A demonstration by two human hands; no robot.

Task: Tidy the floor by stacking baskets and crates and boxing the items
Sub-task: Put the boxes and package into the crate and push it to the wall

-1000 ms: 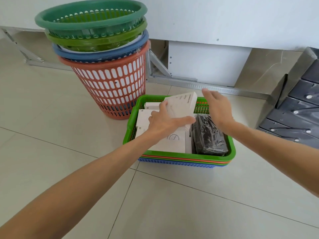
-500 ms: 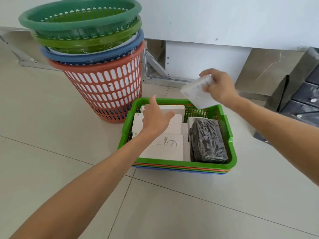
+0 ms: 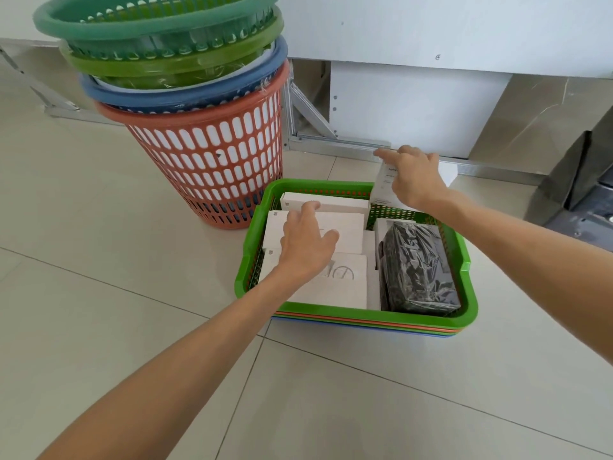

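Hands work over a green crate (image 3: 356,312) that sits on the tiled floor (image 3: 116,293) as the top of a nested stack, with orange and blue crate rims showing just beneath its near edge. The left hand (image 3: 306,244) rests flat, fingers straight and slightly spread, on the white boxes (image 3: 345,227) packed in the left part of the crate. The right hand (image 3: 411,177) grips a small white box (image 3: 384,187) above the crate's far right corner, fingers curled over its top edge; the box stands roughly upright, printed face toward the left. A black item wrapped in clear plastic (image 3: 418,270) lies along the crate's right side, beside the white boxes. To the far left stands a stack of round baskets (image 3: 185,104): an orange slotted one at the bottom, then blue, light green and dark green rims above. A white panel (image 3: 414,104) with a metal frame runs along the far side, and a dark object (image 3: 583,180) sits at the right edge.
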